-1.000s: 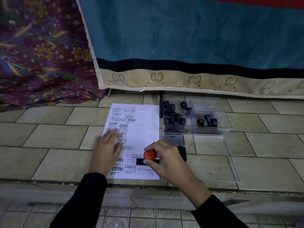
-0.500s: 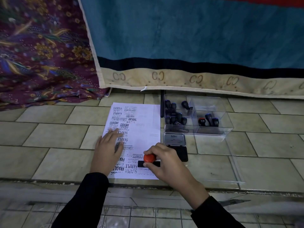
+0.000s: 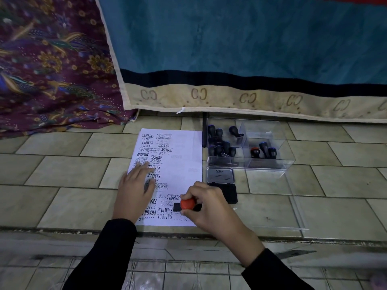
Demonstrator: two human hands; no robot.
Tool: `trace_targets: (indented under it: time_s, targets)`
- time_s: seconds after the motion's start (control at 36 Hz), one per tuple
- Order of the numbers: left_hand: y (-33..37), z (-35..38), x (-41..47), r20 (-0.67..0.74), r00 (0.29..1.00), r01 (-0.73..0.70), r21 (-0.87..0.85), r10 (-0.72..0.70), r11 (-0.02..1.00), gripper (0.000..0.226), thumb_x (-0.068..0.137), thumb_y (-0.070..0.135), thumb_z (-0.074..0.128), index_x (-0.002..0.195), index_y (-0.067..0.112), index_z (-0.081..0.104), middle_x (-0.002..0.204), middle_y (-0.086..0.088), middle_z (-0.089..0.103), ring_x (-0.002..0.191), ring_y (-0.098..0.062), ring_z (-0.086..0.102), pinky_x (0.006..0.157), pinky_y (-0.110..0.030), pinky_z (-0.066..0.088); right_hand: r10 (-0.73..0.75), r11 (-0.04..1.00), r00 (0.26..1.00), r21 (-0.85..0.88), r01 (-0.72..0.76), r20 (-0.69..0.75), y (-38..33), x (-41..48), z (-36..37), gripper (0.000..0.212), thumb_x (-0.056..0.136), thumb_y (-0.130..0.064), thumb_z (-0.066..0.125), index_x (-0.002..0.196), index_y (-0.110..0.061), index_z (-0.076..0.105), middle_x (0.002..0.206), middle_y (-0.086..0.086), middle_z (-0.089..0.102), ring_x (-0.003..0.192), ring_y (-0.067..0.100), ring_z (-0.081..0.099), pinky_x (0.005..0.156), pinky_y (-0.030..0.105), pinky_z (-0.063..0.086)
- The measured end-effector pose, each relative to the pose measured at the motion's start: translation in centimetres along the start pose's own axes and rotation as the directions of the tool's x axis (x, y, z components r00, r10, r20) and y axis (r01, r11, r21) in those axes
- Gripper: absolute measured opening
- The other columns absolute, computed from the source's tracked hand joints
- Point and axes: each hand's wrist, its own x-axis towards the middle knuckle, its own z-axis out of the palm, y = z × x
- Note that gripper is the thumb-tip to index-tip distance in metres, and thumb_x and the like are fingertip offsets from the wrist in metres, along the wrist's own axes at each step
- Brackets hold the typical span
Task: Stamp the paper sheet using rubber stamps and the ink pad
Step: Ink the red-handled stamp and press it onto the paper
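A white paper sheet [image 3: 182,164] covered with black stamped words lies on the tiled floor. My left hand [image 3: 135,191] rests flat on its left side, fingers straight. My right hand [image 3: 209,208] grips a rubber stamp with an orange-red knob [image 3: 187,204] and a black base, held down on the sheet's lower right part. The open ink pad [image 3: 223,184], with a silver lid and a black pad, lies just right of the sheet, beside my right hand.
A clear plastic box [image 3: 270,162] holding several black-handled stamps and one orange-topped stamp [image 3: 255,152] stands behind the ink pad. Its clear lid [image 3: 297,208] lies flat to the right. A teal mattress [image 3: 240,59] and patterned cloth [image 3: 52,70] border the back. A floor step edge [image 3: 188,233] runs under my wrists.
The right hand with the stamp has shifted slightly down the sheet toward me. The left hand stays flat on the paper.
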Motion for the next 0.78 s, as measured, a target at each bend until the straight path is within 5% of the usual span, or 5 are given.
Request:
trace_targets:
  time_s: [0.22, 0.47, 0.58, 0.69, 0.78]
  targets:
    - [0.0, 0.0, 0.0, 0.004, 1.0, 0.008, 0.011, -0.008, 1.0, 0.026, 0.094, 0.015, 0.057, 0.119, 0.015, 0.062, 0.144, -0.003, 0.051, 0.14, -0.018, 0.036, 0.117, -0.044, 0.021, 0.079, 0.996, 0.997, 0.038, -0.079, 0.001, -0.2, 1.9, -0.8, 0.022, 0.071, -0.022, 0.081, 0.09, -0.016, 0.069, 0.096, -0.006, 0.066, 0.083, 0.008, 0.06, 0.079, 0.022, 0.054]
    - [0.1, 0.0, -0.1, 0.001, 1.0, 0.013, -0.003, -0.013, 1.0, 0.026, 0.094, 0.014, 0.057, 0.12, 0.015, 0.062, 0.143, -0.003, 0.051, 0.14, -0.018, 0.036, 0.117, -0.045, 0.022, 0.065, 0.998, 0.997, 0.019, -0.065, 0.036, -0.1, 0.5, -0.3, 0.027, 0.068, -0.017, 0.083, 0.091, -0.016, 0.069, 0.095, -0.003, 0.064, 0.088, 0.013, 0.063, 0.081, 0.032, 0.055]
    - [0.1, 0.0, -0.1, 0.0, 1.0, 0.008, -0.002, -0.008, 1.0, 0.026, 0.094, 0.014, 0.057, 0.119, 0.015, 0.062, 0.143, -0.003, 0.052, 0.139, -0.019, 0.039, 0.116, -0.045, 0.024, 0.119, 0.992, 0.992, 0.035, -0.121, 0.044, -0.1, 1.7, -1.7, 0.026, 0.073, -0.023, 0.079, 0.097, -0.024, 0.069, 0.097, -0.004, 0.066, 0.082, 0.007, 0.059, 0.079, 0.022, 0.053]
    - [0.0, 0.1, 0.0, -0.001, 1.0, 0.008, -0.009, -0.008, 1.0, 0.025, 0.094, 0.014, 0.057, 0.118, 0.015, 0.061, 0.142, -0.001, 0.052, 0.137, -0.018, 0.04, 0.115, -0.047, 0.025, 0.281, 0.925, 0.945, 0.309, -0.221, -0.165, 0.0, 3.0, -5.7, 0.024, 0.074, -0.013, 0.077, 0.095, -0.02, 0.068, 0.095, 0.01, 0.07, 0.083, 0.023, 0.065, 0.077, 0.028, 0.052]
    - [-0.1, 0.1, 0.0, -0.005, 1.0, 0.01, -0.015, -0.01, 1.0, 0.025, 0.093, 0.014, 0.056, 0.118, 0.016, 0.061, 0.142, -0.001, 0.051, 0.137, -0.017, 0.04, 0.115, -0.048, 0.025, 0.289, 0.927, 0.891, 0.335, -0.169, -0.351, 0.7, 3.5, -10.0, 0.026, 0.078, -0.015, 0.073, 0.103, -0.02, 0.066, 0.095, 0.002, 0.07, 0.086, 0.017, 0.067, 0.078, 0.027, 0.056]
